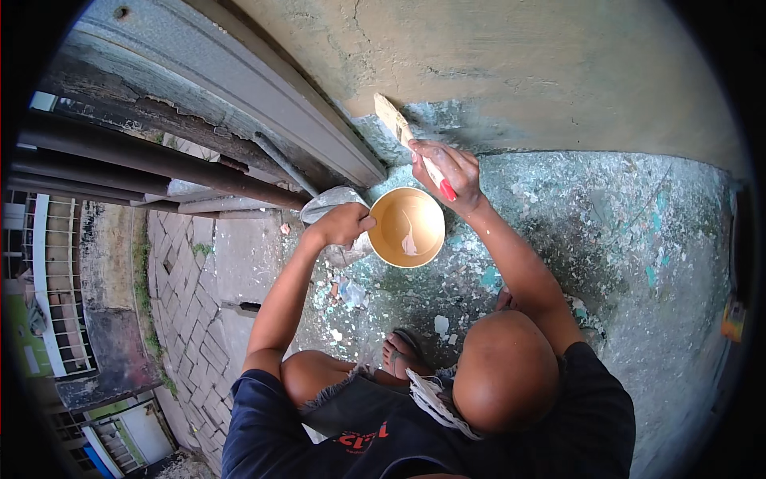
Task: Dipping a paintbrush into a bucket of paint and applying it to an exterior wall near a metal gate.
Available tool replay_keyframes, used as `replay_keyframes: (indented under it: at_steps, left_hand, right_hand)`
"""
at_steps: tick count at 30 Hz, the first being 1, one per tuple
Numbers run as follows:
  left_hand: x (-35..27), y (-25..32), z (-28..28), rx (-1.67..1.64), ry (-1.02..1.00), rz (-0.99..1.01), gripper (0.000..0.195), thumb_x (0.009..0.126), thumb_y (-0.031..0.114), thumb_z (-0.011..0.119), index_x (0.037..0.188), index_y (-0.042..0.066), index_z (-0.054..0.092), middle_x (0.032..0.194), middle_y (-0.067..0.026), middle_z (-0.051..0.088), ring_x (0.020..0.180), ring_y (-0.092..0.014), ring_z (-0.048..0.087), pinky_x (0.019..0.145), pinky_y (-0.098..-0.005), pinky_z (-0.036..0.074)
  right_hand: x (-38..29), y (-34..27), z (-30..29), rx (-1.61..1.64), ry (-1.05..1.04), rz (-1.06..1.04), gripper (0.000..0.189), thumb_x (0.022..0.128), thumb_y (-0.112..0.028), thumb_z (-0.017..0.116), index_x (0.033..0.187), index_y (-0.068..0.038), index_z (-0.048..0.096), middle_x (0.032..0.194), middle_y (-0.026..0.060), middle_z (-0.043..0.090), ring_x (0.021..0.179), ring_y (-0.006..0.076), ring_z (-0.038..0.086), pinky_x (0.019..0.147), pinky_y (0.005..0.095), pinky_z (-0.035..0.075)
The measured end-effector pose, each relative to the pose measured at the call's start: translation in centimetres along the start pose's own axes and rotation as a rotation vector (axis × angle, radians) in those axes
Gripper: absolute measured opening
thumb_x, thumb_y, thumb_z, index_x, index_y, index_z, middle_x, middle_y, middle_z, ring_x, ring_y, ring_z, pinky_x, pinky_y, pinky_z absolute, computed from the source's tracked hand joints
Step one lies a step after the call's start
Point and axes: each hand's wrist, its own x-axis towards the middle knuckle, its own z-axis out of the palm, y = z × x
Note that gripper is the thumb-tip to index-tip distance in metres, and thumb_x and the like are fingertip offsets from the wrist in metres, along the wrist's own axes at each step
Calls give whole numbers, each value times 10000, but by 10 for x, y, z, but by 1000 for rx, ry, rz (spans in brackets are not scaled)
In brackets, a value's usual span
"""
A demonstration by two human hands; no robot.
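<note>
My right hand (452, 172) grips a flat paintbrush (394, 117) by its pale, red-ended handle. The paint-coated bristles point up and left, over the low part of the wall (514, 66); whether they touch it I cannot tell. My left hand (344, 224) holds the rim of a round cream paint bucket (419, 230) at its left side. Inside the bucket, beige paint shows with a pale streak across it. Tan paint covers most of the wall, while a bluish-white, worn patch (440, 120) shows just right of the bristles.
A grey rounded block (326, 203) stands beside the bucket, behind my left hand. To the left run a grey metal post (263, 78) and dark metal bars (161, 149). My sandalled foot (404, 356) rests on the paint-flecked concrete floor (598, 239), near a crumpled plastic scrap (352, 293).
</note>
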Motion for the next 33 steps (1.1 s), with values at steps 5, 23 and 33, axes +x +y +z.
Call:
replay_keyframes:
  at_steps: [5,23,33]
  left_hand:
    - [4,-1,-1,-37,8,2,337,919,218,469,809,-85,568,560,-109,562,494,-202,633,491,-342,483]
    - [4,3,-4,6,6,-17,343,918,229,462,831,-78,589,550,-100,564,485,-201,629,512,-345,501]
    - [0,3,-2,-23,8,-40,348,915,233,461,823,-74,593,554,-103,568,483,-203,628,512,-349,494]
  right_hand:
    - [26,-2,16,68,-48,-121,198,740,-6,738,921,-34,663,868,70,717,725,207,710,618,295,577]
    - [-4,7,37,-7,-238,22,204,755,-12,727,948,-37,664,917,65,709,759,218,706,637,297,583]
    - [7,-6,35,-62,-269,35,226,743,-30,731,959,-48,665,912,68,703,724,207,699,634,291,579]
